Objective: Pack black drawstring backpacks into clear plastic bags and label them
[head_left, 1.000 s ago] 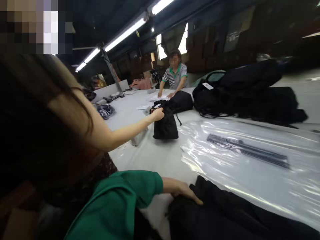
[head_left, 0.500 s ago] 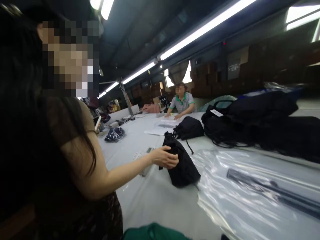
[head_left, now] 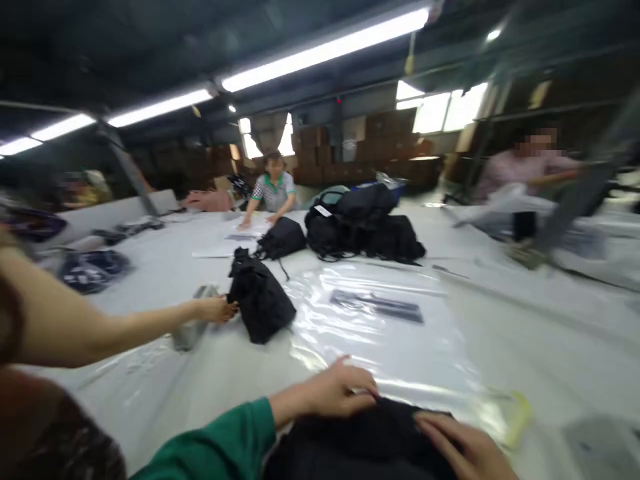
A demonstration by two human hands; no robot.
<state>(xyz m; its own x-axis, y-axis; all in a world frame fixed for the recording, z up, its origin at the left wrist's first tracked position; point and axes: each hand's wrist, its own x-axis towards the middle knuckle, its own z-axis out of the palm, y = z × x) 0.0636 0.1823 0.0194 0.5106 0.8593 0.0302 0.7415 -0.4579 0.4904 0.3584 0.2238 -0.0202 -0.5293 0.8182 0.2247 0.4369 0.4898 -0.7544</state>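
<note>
Cut off below, the black cloth [head_left: 365, 443] lies at the near edge of the white table [head_left: 515, 333], touched by the left hand [head_left: 340, 391] and the right hand [head_left: 467, 443], though blur and folds leave me unable to tell whether either grips it. Clear plastic [head_left: 400, 353] spreads beyond, black bags [head_left: 365, 230] heap toward the far edge, and strip lights [head_left: 330, 48] cross a dim ceiling. Half a second ago neither hand showed, only the green sleeve [head_left: 220, 440].
</note>
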